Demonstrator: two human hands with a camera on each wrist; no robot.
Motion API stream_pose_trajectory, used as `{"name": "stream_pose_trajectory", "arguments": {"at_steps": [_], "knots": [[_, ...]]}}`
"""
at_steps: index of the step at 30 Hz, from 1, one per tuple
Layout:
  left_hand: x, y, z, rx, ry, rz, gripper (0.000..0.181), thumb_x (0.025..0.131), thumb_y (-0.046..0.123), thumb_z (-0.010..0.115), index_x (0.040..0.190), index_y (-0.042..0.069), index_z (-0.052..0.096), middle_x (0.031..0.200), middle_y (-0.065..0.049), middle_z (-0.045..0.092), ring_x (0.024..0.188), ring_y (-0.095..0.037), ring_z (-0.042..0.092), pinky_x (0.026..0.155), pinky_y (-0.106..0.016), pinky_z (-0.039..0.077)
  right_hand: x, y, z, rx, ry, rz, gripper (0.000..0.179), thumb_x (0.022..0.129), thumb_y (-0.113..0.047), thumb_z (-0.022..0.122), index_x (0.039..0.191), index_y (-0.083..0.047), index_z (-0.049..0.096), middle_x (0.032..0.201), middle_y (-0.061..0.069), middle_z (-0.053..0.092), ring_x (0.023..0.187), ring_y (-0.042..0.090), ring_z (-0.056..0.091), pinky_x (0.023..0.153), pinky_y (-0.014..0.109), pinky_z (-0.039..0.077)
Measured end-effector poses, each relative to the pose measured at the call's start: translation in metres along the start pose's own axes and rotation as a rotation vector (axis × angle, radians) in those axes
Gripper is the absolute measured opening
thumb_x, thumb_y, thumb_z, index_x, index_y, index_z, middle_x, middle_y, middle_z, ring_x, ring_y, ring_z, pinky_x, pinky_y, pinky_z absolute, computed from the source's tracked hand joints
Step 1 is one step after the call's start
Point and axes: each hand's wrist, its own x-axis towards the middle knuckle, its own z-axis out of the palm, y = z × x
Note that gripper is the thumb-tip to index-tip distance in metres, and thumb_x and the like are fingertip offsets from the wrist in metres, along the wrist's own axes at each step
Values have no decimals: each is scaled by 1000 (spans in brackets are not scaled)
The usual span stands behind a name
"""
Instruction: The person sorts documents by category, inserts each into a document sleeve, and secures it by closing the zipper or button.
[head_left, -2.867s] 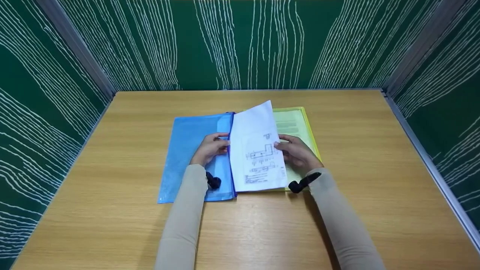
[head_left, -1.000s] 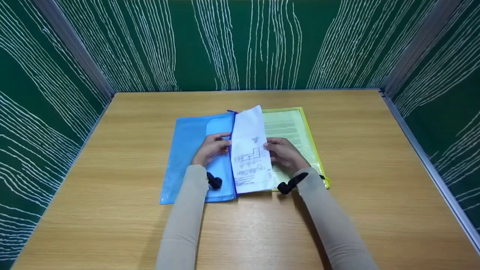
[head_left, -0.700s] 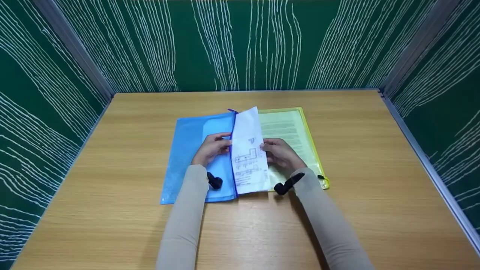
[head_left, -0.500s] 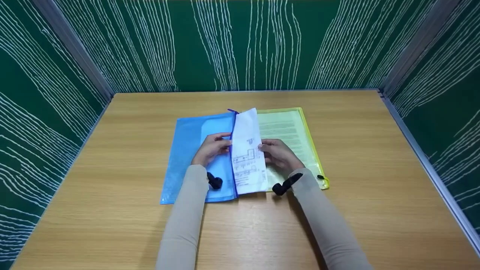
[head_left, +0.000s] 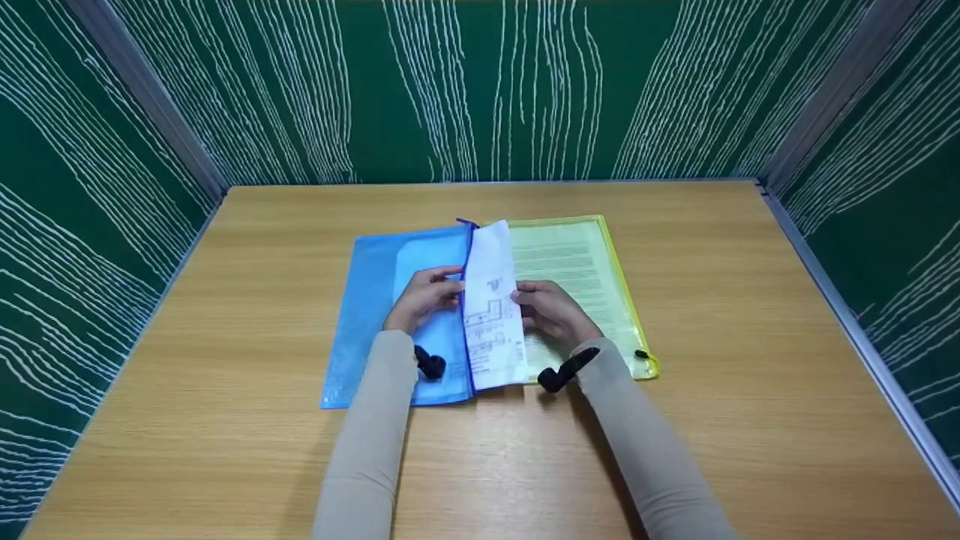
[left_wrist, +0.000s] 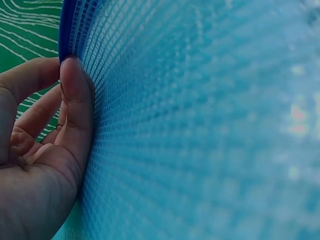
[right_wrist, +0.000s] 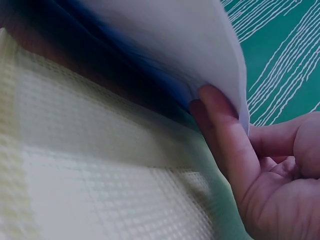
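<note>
A blue mesh zip pouch (head_left: 367, 300) lies left of centre in the head view, its dark blue zip edge facing right. My left hand (head_left: 427, 297) pinches that edge between thumb and fingers; the left wrist view shows the pinch at the pouch's rim (left_wrist: 67, 30). White sheets of paper (head_left: 491, 315) with printed drawings stand partly inside the pouch, and their covered part shows pale through the mesh. With thumb and fingers my right hand (head_left: 553, 309) pinches the sheets' right edge. In the right wrist view the paper (right_wrist: 200, 35) bends above the fingers.
Under the right hand lies a yellow-edged mesh pouch (head_left: 615, 277) with a printed page inside, its zip end at the near right corner. The wooden table (head_left: 750, 375) is bordered by green walls (head_left: 480, 90) with white lines.
My right hand has moved left with the sheets, sliding them deeper into the blue pouch. More of the yellow-edged pouch shows. The left hand has stayed nearly still.
</note>
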Motion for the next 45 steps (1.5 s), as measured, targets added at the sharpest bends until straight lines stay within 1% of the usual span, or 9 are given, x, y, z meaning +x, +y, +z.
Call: {"name": "stream_pose_trajectory", "arguments": {"at_steps": [2,9,20,23,29,32,36,42,45], "knots": [[0,0,0,-2,1,-2,46,89,8,65,134,11,57,99,-9,66,71,-14,61,66,-25,53,0,0,1,-4,-2,7,31,100,-6,45,129,2,55,104,10,66,86,18,66,67,28,56],[-1,-1,1,-13,-10,23,44,89,6,65,132,9,59,94,-9,64,71,-15,61,66,-26,53,1,2,4,-5,-14,11,33,99,-5,47,131,1,54,103,11,67,84,18,67,65,27,56],[-2,2,1,-25,-16,18,45,88,5,66,133,8,58,93,-8,66,69,-14,61,65,-25,53,4,6,10,28,-28,6,37,98,-3,50,135,1,51,102,10,66,81,17,66,63,25,55],[-2,2,1,-33,-21,19,45,88,5,65,133,8,58,94,-9,66,70,-14,61,65,-25,53,4,6,11,34,-20,15,37,97,-2,52,134,1,52,100,9,66,80,16,65,62,24,55],[-1,1,0,-35,-32,27,46,88,5,65,133,8,57,97,-10,67,71,-14,61,67,-26,53,5,5,13,29,-1,36,38,95,-3,55,133,-1,54,103,8,66,83,16,65,66,25,55],[-1,1,1,-34,-25,25,44,88,5,65,131,8,59,96,-9,67,71,-14,61,66,-26,53,6,6,14,28,1,32,39,95,-3,55,134,-1,53,102,8,66,83,16,65,67,25,55],[0,0,3,-41,-21,27,46,88,3,65,133,7,58,96,-9,66,70,-14,61,66,-25,53,6,8,17,55,2,30,40,94,0,55,134,0,53,101,9,66,82,16,66,66,26,56],[1,0,3,-20,-12,9,46,88,5,65,134,10,57,100,-9,65,73,-14,62,68,-25,54,7,8,20,68,-5,13,42,93,2,55,135,2,50,95,8,66,78,16,67,66,25,57],[1,1,3,-15,-17,3,46,88,6,65,133,11,58,102,-10,65,76,-15,62,70,-26,55,8,8,22,76,1,11,42,93,3,55,135,3,50,93,7,66,77,16,68,66,26,57]]}}
